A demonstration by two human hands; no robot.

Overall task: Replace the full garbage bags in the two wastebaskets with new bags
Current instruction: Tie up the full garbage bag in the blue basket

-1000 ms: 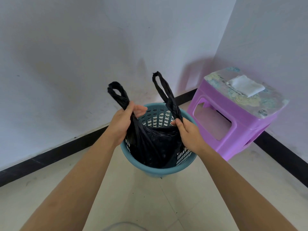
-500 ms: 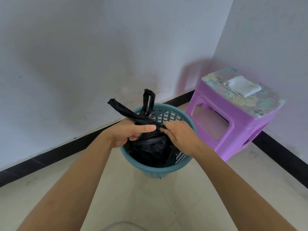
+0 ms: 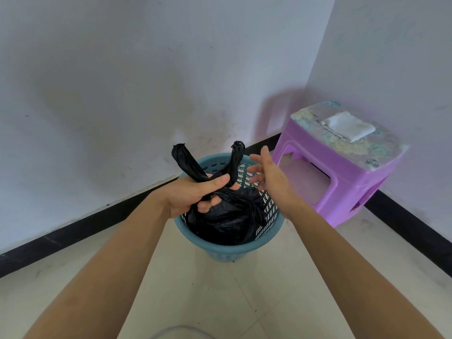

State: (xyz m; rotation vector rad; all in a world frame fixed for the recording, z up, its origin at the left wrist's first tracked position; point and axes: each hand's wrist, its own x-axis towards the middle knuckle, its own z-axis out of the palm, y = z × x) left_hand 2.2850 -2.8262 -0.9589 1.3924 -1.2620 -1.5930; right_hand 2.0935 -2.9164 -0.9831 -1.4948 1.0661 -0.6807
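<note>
A blue perforated wastebasket stands on the tiled floor near the room's corner. A black garbage bag fills it, its two handle loops sticking up above the rim. My left hand is shut on the bag's gathered neck, with both handles crossing over my fingers. My right hand hovers just right of the handles, fingers spread, holding nothing.
A purple plastic stool stands right of the basket against the right wall, with a folded white cloth on top. White walls with black skirting close the corner behind. A pale curved rim shows at the bottom edge.
The two handles, held apart a second ago, have been brought together into my left hand. My right hand has let go of its handle and opened beside the bag.
</note>
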